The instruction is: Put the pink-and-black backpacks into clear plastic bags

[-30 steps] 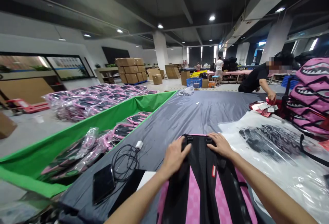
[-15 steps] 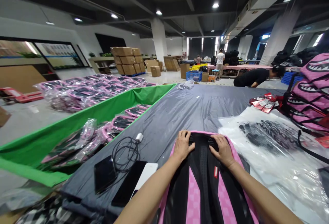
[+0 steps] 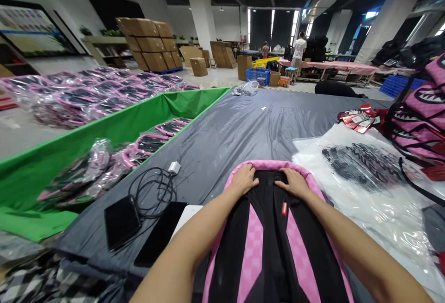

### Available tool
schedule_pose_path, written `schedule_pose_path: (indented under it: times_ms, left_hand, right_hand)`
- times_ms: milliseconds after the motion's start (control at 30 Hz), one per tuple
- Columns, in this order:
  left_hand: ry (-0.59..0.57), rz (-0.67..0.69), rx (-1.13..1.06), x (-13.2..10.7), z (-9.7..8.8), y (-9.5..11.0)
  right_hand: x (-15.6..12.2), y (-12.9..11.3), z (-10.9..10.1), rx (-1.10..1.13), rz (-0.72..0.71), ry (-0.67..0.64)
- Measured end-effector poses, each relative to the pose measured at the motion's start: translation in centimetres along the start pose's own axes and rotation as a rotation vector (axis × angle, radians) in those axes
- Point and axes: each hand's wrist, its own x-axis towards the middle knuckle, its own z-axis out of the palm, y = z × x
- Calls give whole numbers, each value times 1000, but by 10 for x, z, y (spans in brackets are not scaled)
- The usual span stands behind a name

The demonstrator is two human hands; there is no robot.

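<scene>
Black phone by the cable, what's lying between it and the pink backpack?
In the head view, a second dark phone and a white slab under it.

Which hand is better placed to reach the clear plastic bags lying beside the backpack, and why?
The right hand, probably. Both hands press the top of the pink and black backpack, but the clear plastic bags lie on its right side, while the left hand is nearer the charger cable.
</scene>
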Motion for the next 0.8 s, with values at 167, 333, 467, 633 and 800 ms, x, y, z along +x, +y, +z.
schedule_pose_path:
  times_ms: [167, 333, 467, 633, 800]
  left_hand:
    - [-15, -175, -48, 16, -8, 16]
    - [-150, -141, -135, -17, 8, 62]
    - [-206, -153, -116, -14, 14, 66]
    - [-30, -175, -105, -9, 23, 60]
    - [117, -150, -110, -17, 41, 61]
  right_hand:
    - [42, 10, 16, -47, 55, 101]
    - [46, 7, 27, -67, 54, 211]
    - [39, 2, 11, -88, 6, 258]
    - [50, 34, -36, -131, 21, 229]
    - [103, 70, -53, -149, 77, -16]
